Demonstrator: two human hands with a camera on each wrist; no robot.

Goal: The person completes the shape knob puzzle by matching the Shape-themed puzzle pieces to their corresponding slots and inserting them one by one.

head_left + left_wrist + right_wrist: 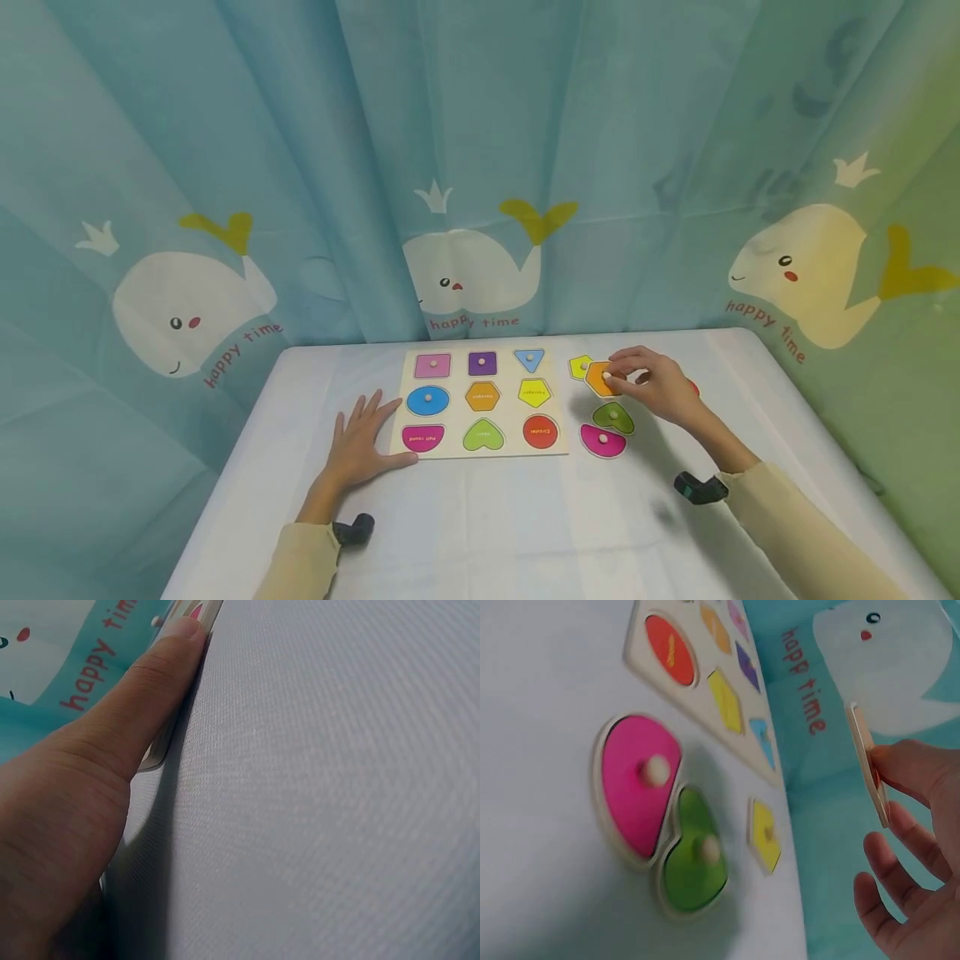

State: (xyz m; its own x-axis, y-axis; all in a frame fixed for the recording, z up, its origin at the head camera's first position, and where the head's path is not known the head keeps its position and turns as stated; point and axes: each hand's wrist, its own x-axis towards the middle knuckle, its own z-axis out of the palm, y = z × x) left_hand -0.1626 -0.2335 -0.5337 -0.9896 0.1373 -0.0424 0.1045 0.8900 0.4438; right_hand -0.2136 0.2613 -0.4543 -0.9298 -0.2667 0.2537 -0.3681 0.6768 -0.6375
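Note:
A wooden shape puzzle board (457,403) lies on the table. My left hand (356,446) is spread at its left side, and the thumb (161,664) lies along the near edge in the left wrist view. To the board's right, my right hand (660,387) pinches an orange hexagon puzzle piece (596,380), lifted above the table. That piece appears edge-on (865,761) in the right wrist view. Below it lie a green heart piece (613,418) and a magenta half-round piece (602,443). A yellow pentagon piece (577,367) sits just behind the hexagon.
Knobbed pieces sit in the board: a pink square (426,365), a purple square (476,367), a blue triangle (528,364) and a blue oval (420,402). A red piece (694,387) peeks from behind the right hand. A blue whale-print curtain (480,125) hangs behind the table.

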